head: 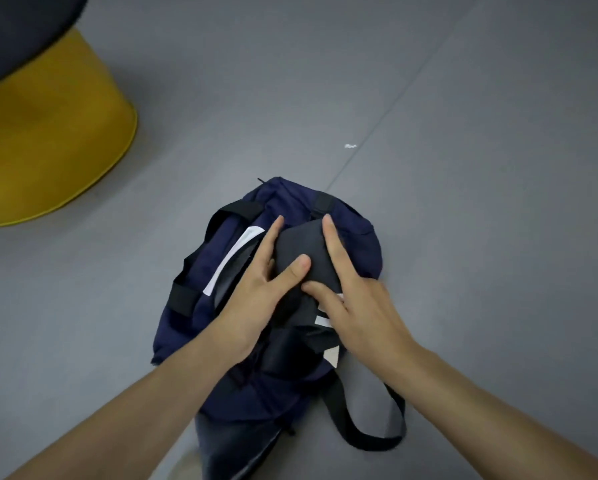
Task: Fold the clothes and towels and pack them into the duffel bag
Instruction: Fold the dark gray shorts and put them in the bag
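A navy duffel bag with black straps lies on the grey floor, its top opening facing up. A folded dark grey garment sits in the opening. My left hand presses on its left side with straight fingers, thumb laid across the cloth. My right hand presses on its right side, fingers straight and thumb on the cloth. White stripes of another garment show inside the bag, left of my hands.
A yellow round pouf stands at the far left, with a dark object over its top. Dark denim cloth lies under the bag's near end. The bag's black shoulder strap loops out at the right. A small white scrap lies on the floor.
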A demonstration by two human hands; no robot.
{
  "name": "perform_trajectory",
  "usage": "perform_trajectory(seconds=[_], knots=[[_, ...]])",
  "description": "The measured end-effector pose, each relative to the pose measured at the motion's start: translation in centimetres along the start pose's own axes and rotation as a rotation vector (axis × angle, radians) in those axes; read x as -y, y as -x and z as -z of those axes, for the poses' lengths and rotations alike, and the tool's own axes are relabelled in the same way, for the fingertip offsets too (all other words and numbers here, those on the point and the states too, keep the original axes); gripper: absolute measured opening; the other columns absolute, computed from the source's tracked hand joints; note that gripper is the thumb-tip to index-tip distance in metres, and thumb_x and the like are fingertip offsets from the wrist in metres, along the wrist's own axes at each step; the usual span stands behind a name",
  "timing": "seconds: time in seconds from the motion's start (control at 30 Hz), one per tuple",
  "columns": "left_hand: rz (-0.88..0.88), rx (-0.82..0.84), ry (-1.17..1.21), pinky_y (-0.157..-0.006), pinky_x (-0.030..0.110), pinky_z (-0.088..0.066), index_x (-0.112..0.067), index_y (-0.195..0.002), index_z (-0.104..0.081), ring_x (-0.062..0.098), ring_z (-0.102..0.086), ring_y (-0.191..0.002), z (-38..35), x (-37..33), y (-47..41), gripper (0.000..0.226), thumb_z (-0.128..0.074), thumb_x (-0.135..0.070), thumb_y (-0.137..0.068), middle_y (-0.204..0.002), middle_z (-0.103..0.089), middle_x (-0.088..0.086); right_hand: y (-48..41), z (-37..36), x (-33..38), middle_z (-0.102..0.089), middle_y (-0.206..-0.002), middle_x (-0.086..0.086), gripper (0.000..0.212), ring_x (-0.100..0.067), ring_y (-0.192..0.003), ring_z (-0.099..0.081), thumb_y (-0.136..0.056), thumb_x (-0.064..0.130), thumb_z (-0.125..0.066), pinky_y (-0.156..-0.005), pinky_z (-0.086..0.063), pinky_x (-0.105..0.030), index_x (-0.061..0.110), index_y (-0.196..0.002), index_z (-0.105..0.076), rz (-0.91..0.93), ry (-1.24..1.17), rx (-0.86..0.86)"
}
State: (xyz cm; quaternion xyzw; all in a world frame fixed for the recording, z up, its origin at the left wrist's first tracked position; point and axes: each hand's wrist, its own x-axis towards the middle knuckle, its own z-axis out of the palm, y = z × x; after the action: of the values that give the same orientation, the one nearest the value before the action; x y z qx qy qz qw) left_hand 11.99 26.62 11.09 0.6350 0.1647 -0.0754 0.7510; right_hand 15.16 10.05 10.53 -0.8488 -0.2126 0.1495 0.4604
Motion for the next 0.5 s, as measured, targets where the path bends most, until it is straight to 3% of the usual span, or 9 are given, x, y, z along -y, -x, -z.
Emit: perform_trajectory(seconds=[0.13, 0.2, 0.3, 0.4, 0.43, 0.47, 0.5], knots=[[0.041, -0.136, 0.081, -0.097, 0.037, -0.055, -0.052, -0.141, -0.045, 0.013, -0.064, -0.120, 2.2, 2.3, -1.1, 0.080, -0.085, -0.050, -0.071, -0.136, -0.062, -0.008, -1.4, -4.9, -0.5, -0.067, -0.076, 0.006, 0.074, -0.012, -0.061, -0.063, -0.093, 0.065, -0.029, -0.066, -0.056, -0.038, 0.059, -0.143, 0.025, -0.058, 0.056, -0.050], [0.094, -0.129, 0.107, -0.097, 0.037, -0.055, -0.045, -0.142, -0.046, 0.016, -0.066, -0.118, 3.1, 3.4, -1.0, 0.078, -0.083, -0.050, -0.074, -0.132, -0.066, -0.006, -1.6, -7.5, -0.6, -0.066, -0.077, 0.005, 0.073, -0.009, -0.062, -0.062, -0.099, 0.057, -0.033, -0.065, -0.055, -0.031, 0.061, -0.141, 0.026, -0.101, 0.014, -0.079], [0.098, -0.101, 0.009, -0.097, 0.033, -0.055, -0.040, -0.140, -0.050, 0.015, -0.065, -0.118, 5.0, 4.1, -0.9, 0.065, -0.079, -0.047, -0.082, -0.130, -0.067, -0.005, -1.3, -10.1, -1.2, -0.057, -0.064, 0.017, 0.069, 0.002, -0.064, -0.062, -0.103, 0.049, -0.035, -0.056, -0.044, -0.011, 0.062, -0.145, 0.018, -0.158, -0.152, -0.046], [-0.052, -0.189, -0.262, -0.095, 0.020, -0.052, -0.042, -0.147, -0.041, 0.003, -0.061, -0.120, 7.0, 3.7, -1.3, 0.078, -0.080, -0.041, -0.080, -0.134, -0.061, -0.017, -1.0, -10.6, -2.4, -0.056, -0.069, 0.023, 0.057, 0.002, -0.072, -0.059, -0.101, 0.056, -0.025, -0.065, -0.043, -0.016, 0.063, -0.147, 0.008, -0.179, -0.166, -0.007], [-0.116, -0.223, -0.380, -0.097, 0.017, -0.049, -0.044, -0.150, -0.034, -0.002, -0.056, -0.123, 7.5, 3.4, -1.5, 0.083, -0.080, -0.039, -0.081, -0.136, -0.056, -0.024, -1.0, -10.6, -2.8, -0.059, -0.081, 0.027, 0.055, 0.003, -0.083, -0.058, -0.101, 0.055, -0.023, -0.074, -0.044, -0.019, 0.060, -0.150, 0.002, -0.174, -0.114, -0.019], [-0.161, -0.256, -0.475, -0.100, 0.017, -0.045, -0.047, -0.152, -0.029, -0.006, -0.051, -0.126, 8.0, 3.1, -1.8, 0.089, -0.079, -0.040, -0.079, -0.137, -0.050, -0.031, -1.0, -10.8, -3.2, -0.061, -0.107, 0.026, 0.054, 0.002, -0.106, -0.056, -0.104, 0.050, -0.024, -0.089, -0.045, -0.025, 0.053, -0.154, -0.003, -0.164, -0.019, -0.037], [-0.170, -0.282, -0.524, -0.103, 0.018, -0.041, -0.051, -0.152, -0.024, -0.009, -0.047, -0.127, 8.2, 2.9, -2.1, 0.093, -0.078, -0.045, -0.077, -0.135, -0.046, -0.038, -1.1, -11.1, -3.5, -0.050, -0.142, 0.013, 0.056, -0.010, -0.134, -0.042, -0.106, 0.043, -0.028, -0.105, -0.041, -0.033, 0.045, -0.157, -0.004, -0.171, 0.127, -0.041]])
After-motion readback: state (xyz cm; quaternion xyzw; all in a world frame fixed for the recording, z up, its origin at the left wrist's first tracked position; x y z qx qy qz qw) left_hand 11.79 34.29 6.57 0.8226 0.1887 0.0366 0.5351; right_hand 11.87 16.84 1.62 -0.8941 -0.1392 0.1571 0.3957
